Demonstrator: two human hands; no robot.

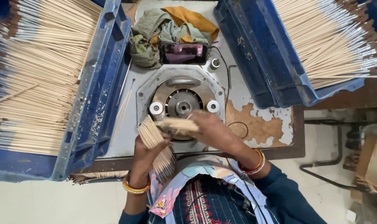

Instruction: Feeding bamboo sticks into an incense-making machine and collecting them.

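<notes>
Here the left hand [145, 151] grips a fanned bundle of sticks [155, 143]; the right hand [209, 128] pinches a few [178, 124] over the round machine [181, 101]. Feeding seems underway, and the next move likely needs steady alignment.

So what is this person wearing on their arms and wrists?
The left hand has bare fingers and a gold-coloured bangle at the wrist. The right hand wears red and beaded bangles, then a dark teal long sleeve. No gloves or rings are visible.
</notes>
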